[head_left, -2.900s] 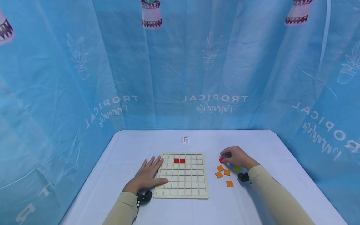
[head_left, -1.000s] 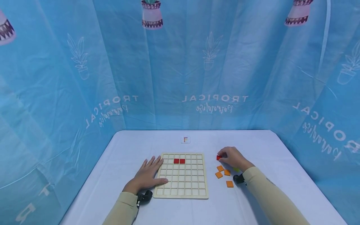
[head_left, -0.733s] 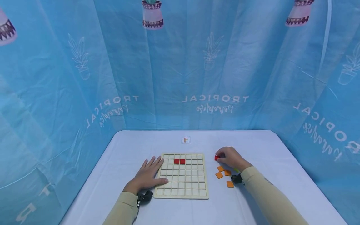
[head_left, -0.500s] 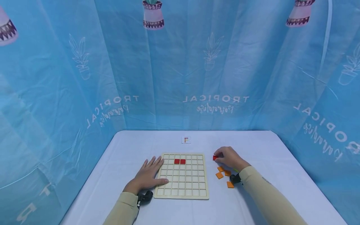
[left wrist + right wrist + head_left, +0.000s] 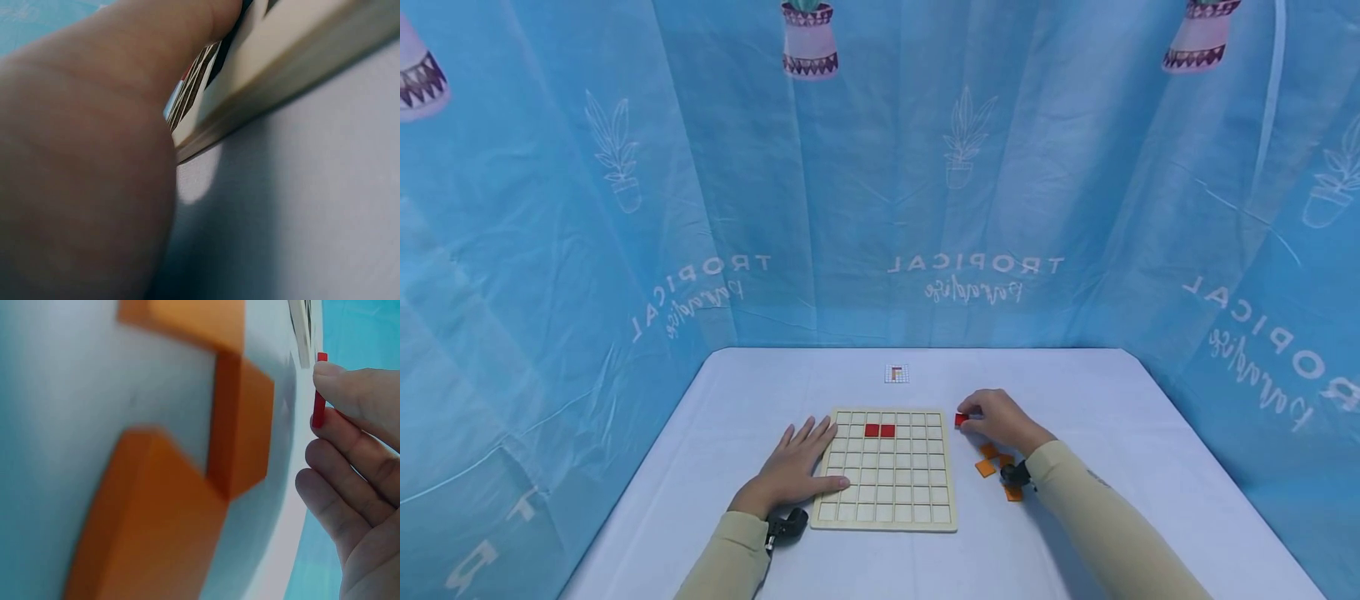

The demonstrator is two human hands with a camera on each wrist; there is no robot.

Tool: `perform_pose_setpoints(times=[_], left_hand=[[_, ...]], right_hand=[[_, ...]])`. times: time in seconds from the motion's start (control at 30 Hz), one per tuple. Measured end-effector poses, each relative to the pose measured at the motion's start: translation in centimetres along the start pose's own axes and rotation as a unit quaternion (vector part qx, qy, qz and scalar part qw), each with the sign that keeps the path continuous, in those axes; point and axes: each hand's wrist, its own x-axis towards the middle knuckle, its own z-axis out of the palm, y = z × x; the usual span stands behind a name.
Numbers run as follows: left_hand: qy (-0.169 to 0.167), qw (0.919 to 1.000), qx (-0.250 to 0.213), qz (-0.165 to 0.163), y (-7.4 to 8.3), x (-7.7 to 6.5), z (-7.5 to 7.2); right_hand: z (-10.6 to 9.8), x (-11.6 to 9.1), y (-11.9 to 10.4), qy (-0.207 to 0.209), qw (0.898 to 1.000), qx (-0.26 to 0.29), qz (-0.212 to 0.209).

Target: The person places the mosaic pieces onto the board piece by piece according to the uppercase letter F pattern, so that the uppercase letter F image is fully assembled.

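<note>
A blue curtain fills the upper frame; below it we see a white worktop. At lower centre lies a gridded board. The left hand rests over its left edge, fingers straight and spread; the right hand, right of centre, pinches a tile between thumb and fingertip. We note a small card above the board, orange tiles at lower right, two red tiles side by side in upper cells, and the pinched red tile just beyond the board's upper right corner.

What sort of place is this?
Perhaps a curtained-off booth for filming tabletop activities: printed blue curtains hang behind and beside a white table, a gridded board lies on it, and the black wrist-worn devices look like small cameras.
</note>
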Motion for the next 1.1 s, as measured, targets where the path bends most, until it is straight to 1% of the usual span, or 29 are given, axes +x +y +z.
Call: perform_pose_setpoints(times=[0.23, 0.4, 0.6, 0.83, 1.0, 1.1], left_hand=[[0.003, 1.0000, 0.001, 0.005, 0.1, 0.1, 0.0], [0.006, 1.0000, 0.001, 0.006, 0.0, 0.2, 0.0], [0.011, 0.9999, 0.002, 0.005, -0.1, 0.3, 0.1], [0.003, 1.0000, 0.000, -0.004, 0.0, 0.2, 0.1], [0.001, 1.0000, 0.000, -0.005, 0.1, 0.0, 0.0], [0.003, 1.0000, -0.006, -0.003, 0.2, 0.0, -0.1]], right_hand=[[0.3, 0.3, -1.0, -0.001, 1.000, 0.013, -0.007], [0.6, 0.5, -1.6, 0.004, 1.000, 0.014, -0.025], [1.0, 1.1, -2.4, -0.004, 0.999, 0.016, -0.044], [2.0, 1.4, -3.1, -0.010, 0.997, 0.005, -0.073], [2.3, 1.5, -3.8, -0.015, 0.995, 0.008, -0.098], [2.5, 1.5, -4.3, -0.020, 0.994, 0.010, -0.103]])
